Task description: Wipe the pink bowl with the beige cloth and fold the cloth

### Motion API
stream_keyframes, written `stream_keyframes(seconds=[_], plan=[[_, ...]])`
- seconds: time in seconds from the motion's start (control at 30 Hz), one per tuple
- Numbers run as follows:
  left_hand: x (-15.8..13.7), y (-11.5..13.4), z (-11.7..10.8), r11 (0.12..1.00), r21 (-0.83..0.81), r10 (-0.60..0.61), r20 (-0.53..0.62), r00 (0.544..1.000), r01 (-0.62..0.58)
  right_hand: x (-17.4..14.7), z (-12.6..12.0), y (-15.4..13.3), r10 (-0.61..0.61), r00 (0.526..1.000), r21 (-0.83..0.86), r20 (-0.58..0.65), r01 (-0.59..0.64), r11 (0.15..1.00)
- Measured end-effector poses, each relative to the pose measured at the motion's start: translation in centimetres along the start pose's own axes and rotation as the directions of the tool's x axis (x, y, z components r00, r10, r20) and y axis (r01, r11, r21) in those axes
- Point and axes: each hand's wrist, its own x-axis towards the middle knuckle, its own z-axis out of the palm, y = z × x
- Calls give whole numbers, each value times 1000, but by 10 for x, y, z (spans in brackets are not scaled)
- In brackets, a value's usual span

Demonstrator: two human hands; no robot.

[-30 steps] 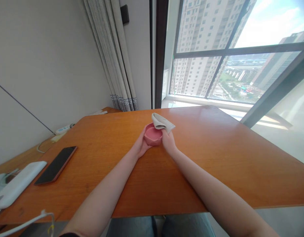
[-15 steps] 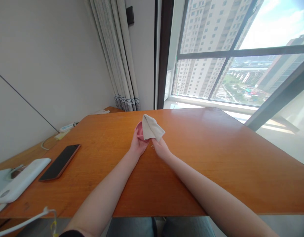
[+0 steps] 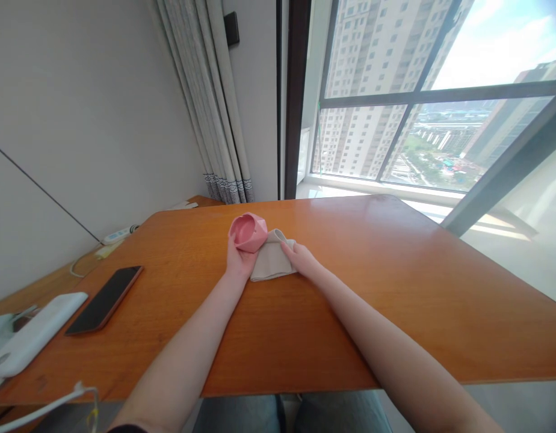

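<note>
My left hand (image 3: 240,261) is closed around the lower side of a small pink faceted pot (image 3: 255,236), whose round opening tilts toward me. Just right of it, a light beige cloth (image 3: 272,263) hangs partly folded, with its top edge curled over. The fingers of my right hand (image 3: 301,258) pinch the cloth at its upper right. One edge of the cloth meets the side of the pot and my left hand. Both hands are over the far middle of the wooden table (image 3: 372,288).
On the left lie a dark-screened phone (image 3: 105,299) and a white oblong device (image 3: 37,332). A white cable (image 3: 56,394) crosses the near left corner. A power strip (image 3: 118,234) sits by the wall. Beyond the table are a curtain (image 3: 215,120) and a large window (image 3: 395,138).
The pot has moved left and turned so its opening shows. The cloth, earlier raised in front of the pot, has come down to its right side, held by my right hand.
</note>
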Motion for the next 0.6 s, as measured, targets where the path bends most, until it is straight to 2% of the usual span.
stream_keyframes(seconds=[0.07, 0.1, 0.17, 0.2, 0.27, 0.33, 0.4, 0.5, 0.6], plan=[[-3, -4, 2, 999, 32, -13, 21, 1000, 12, 0, -13, -3, -30, 996, -210, -78, 13, 978], [-5, -6, 3, 998, 54, -20, 30, 999, 18, 0, -19, -5, -77, 987, -251, -141, 39, 967], [-8, -10, 4, 993, 110, -47, 58, 997, 40, -1, -24, -10, -148, 966, -216, -214, 101, 971], [-10, -12, 5, 987, 146, -74, 86, 994, 61, -2, -24, -12, -152, 967, -150, -206, 123, 981], [-14, -14, 6, 966, 230, -153, 160, 975, 114, -3, -20, -15, -116, 989, 43, -93, 120, 992], [-19, -15, 8, 935, 318, -240, 238, 941, 158, -4, -12, -16, -46, 998, 239, 38, 36, 970], [-21, -15, 9, 908, 380, -301, 300, 905, 176, -4, -6, -17, 17, 996, 378, 82, -47, 925], [-19, -17, 6, 876, 440, -366, 336, 868, 199, 0, -3, -15, 166, 983, 556, 78, -181, 811], [-10, -20, -2, 813, 534, -407, 234, 883, 233, 7, -11, -12, 332, 934, 733, 131, -317, 602]])
